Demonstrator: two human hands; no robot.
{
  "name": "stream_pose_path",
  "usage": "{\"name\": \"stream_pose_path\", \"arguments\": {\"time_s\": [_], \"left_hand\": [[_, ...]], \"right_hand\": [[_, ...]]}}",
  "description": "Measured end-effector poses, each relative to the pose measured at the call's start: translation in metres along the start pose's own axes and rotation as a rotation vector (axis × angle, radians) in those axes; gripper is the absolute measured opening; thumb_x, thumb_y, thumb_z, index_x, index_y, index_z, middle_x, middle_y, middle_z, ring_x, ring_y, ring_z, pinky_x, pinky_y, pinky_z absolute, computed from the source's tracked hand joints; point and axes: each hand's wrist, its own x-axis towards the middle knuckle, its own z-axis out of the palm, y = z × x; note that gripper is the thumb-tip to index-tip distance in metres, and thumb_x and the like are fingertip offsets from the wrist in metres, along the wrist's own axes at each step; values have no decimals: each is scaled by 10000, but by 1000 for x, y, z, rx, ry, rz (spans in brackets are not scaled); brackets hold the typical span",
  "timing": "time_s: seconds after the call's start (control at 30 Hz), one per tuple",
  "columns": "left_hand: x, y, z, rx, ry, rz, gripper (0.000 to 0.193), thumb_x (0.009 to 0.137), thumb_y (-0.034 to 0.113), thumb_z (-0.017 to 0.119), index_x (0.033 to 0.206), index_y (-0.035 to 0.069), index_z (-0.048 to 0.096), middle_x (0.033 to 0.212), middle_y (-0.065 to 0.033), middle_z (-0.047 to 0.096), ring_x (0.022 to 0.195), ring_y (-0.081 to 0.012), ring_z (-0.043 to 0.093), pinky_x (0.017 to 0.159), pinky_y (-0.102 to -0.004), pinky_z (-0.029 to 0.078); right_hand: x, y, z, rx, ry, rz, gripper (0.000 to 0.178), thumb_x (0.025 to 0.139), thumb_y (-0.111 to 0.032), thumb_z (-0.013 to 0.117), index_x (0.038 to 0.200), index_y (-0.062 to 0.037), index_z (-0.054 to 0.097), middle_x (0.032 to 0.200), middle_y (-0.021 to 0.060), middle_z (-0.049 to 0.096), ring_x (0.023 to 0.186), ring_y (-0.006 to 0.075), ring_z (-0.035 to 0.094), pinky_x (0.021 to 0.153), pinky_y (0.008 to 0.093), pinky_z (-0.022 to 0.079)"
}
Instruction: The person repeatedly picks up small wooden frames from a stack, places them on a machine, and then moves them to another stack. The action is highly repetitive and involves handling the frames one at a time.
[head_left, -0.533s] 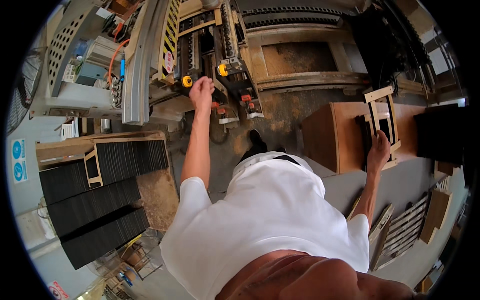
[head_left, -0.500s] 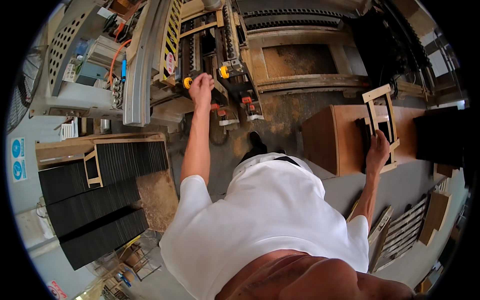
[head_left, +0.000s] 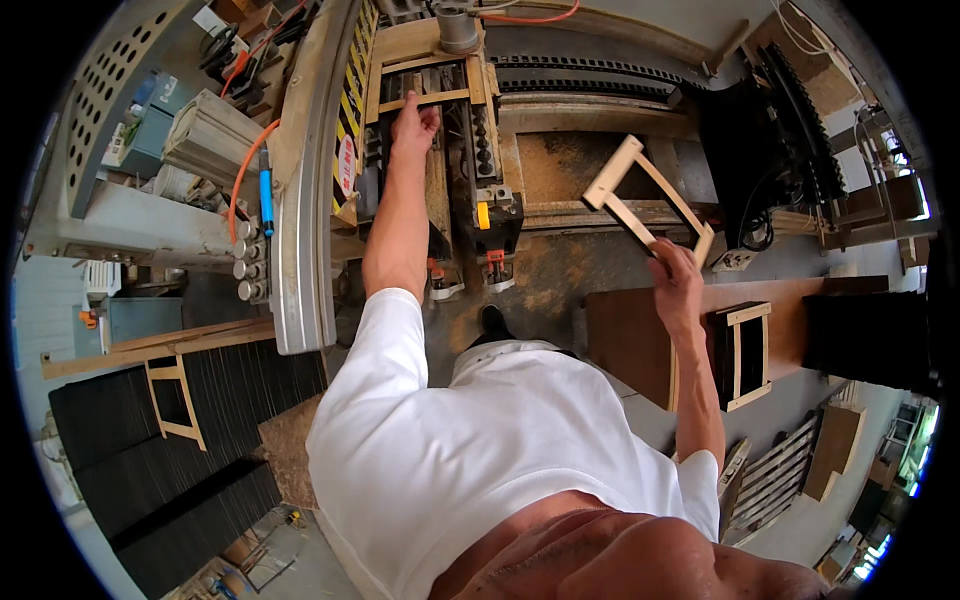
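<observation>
Dusty floor is running along the front of the mach, w/ a black stack sitting to its left & a brown box standing to its right. Stack frame is lying on the stack; box frame is lying at the box, w/ black pcs showing under it. Up on the mach, the mach frame is resting w/ its front rail running crosswise. L hand is reaching over the mach from its front side, index tip seemingly touching that rail, other fingers curling in; can't tell if they're pinching it. Right of the mach, R hand is pinching the held frame btwn thumb & fingers, gripping its near rail close to the near-right end. Held frame is hanging in the air, long axis slanting from far-left (end nearer the mach) to near-right, by the R fingers. Key relation: mach frame is lying left & fwd of the R fingers, well apart, L hand being much nearer; held frame's long axis isn't lining up w/ that front rail.
</observation>
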Motion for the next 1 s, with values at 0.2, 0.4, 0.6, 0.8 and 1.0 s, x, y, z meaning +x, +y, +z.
{"name": "stream_pose_path", "arguments": {"time_s": [0.2,0.4,0.6,0.8,1.0], "left_hand": [[-34,-24,-27,-46,41,2,222,960,183,591,1102,14,567,896,-109,668,746,-204,663,626,-355,589],[-195,-50,-60,10,-92,-59,236,979,203,538,1099,1,549,993,-135,666,909,-243,683,744,-359,594],[-297,-65,-99,2,-68,-59,215,993,190,530,1119,17,545,1060,-114,653,937,-219,676,800,-354,581],[-349,-88,-115,-23,43,-22,240,989,194,538,1147,13,539,1093,-118,647,955,-228,672,809,-354,579],[-379,-106,-110,-14,157,-10,238,984,197,548,1143,20,546,1067,-111,655,942,-219,674,811,-357,579]], "right_hand": [[103,-59,82,-49,-91,-344,235,756,12,697,980,-59,677,1009,76,690,933,282,627,795,374,522],[186,-89,192,5,-193,-584,197,782,-86,669,979,-93,684,977,45,690,898,275,602,812,405,486],[236,-103,303,-36,-314,-762,291,791,-81,653,1079,-111,678,994,60,694,955,287,594,819,416,453],[274,-95,337,-144,-298,-790,291,801,-94,607,1068,-173,691,967,40,702,966,246,601,811,390,426],[311,-80,359,-232,-270,-815,314,795,-111,624,1094,-192,679,950,58,707,975,244,608,817,385,424]]}}
